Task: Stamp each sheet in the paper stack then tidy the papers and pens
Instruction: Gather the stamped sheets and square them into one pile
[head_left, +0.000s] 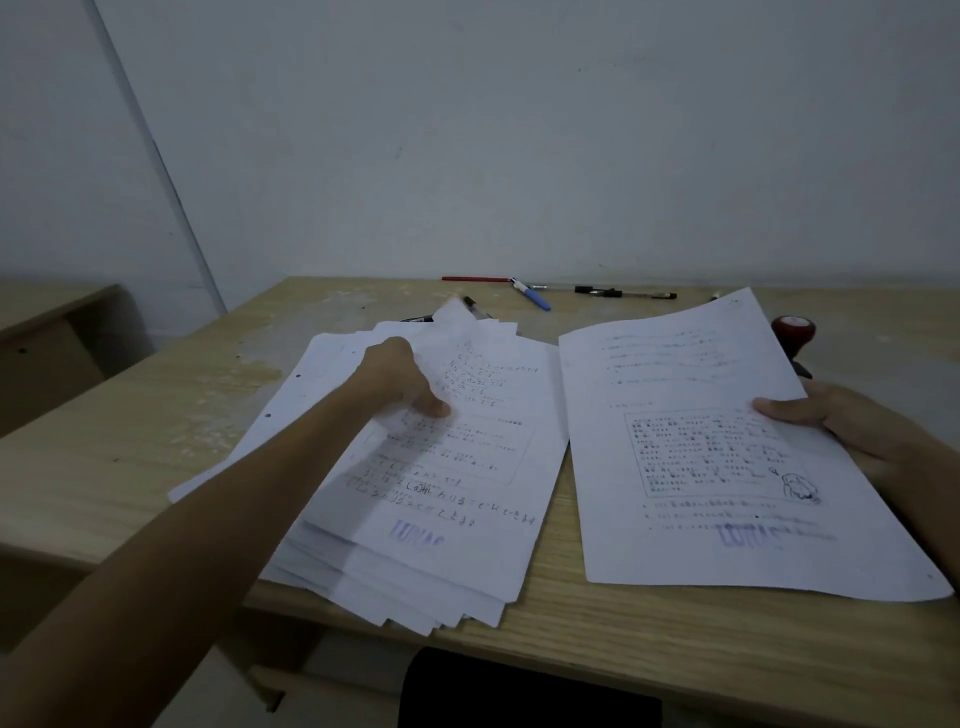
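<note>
A loose, fanned stack of printed sheets lies on the wooden table, its top sheet carrying a blue stamp mark near the bottom. My left hand grips the upper part of that stack, thumb on top. My right hand pinches the right edge of a single stamped sheet, held slightly above the table. A red-topped stamp stands behind that sheet. Several pens lie along the table's far edge: a red one, a blue one and black-capped ones.
A grey wall stands right behind the table. Another pen pokes out from behind the stack. A low wooden piece of furniture sits to the left. A dark chair seat shows below the table's front edge.
</note>
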